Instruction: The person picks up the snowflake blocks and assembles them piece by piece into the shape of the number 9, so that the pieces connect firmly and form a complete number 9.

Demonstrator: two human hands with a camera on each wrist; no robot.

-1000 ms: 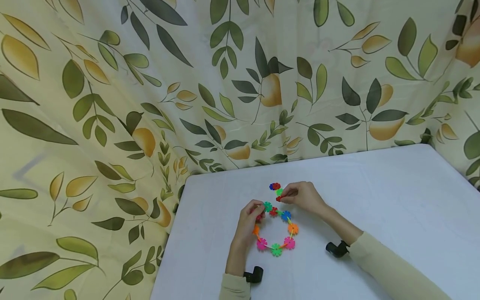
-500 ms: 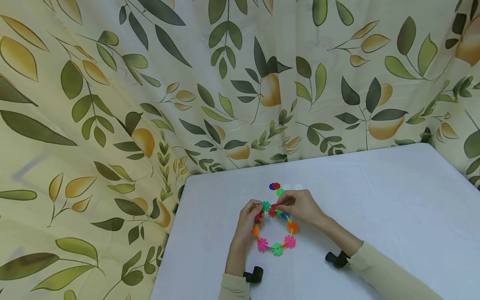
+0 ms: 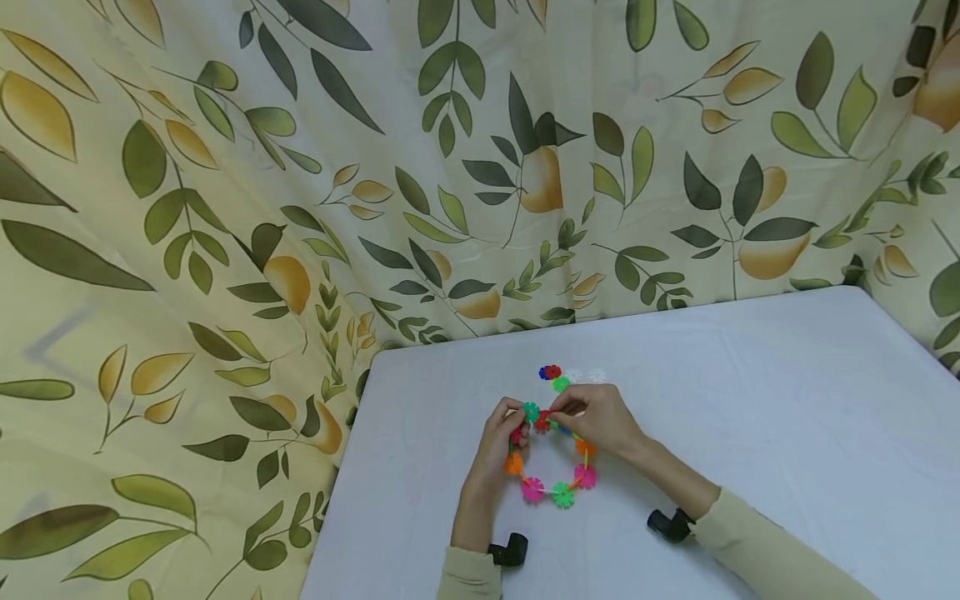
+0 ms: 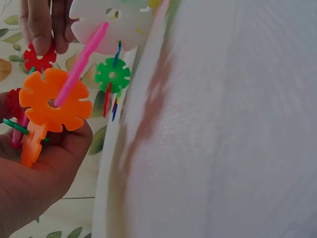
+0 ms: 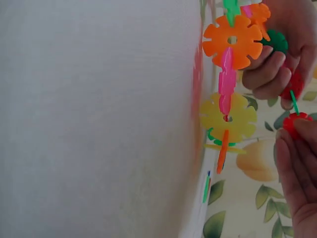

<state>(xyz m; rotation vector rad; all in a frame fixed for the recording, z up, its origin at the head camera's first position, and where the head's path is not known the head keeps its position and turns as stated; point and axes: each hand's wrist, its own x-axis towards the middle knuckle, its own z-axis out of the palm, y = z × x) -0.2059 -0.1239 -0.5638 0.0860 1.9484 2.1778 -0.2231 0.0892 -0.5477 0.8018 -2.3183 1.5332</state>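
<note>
The ring (image 3: 563, 496) of notched discs curves from the hands toward the person. The left hand (image 3: 495, 442) grips its far left part, fingers curled round it; the right hand (image 3: 603, 421) pinches a red disc (image 5: 297, 124) at the ring's far side, near the left fingertips. Just beyond, other discs (image 3: 561, 384) lie on the surface (image 3: 712, 358), before a leafy curtain (image 3: 480, 167).

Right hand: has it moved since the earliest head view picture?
Yes: the right hand has moved nearer the person, away from the red-and-blue disc pair.
</note>
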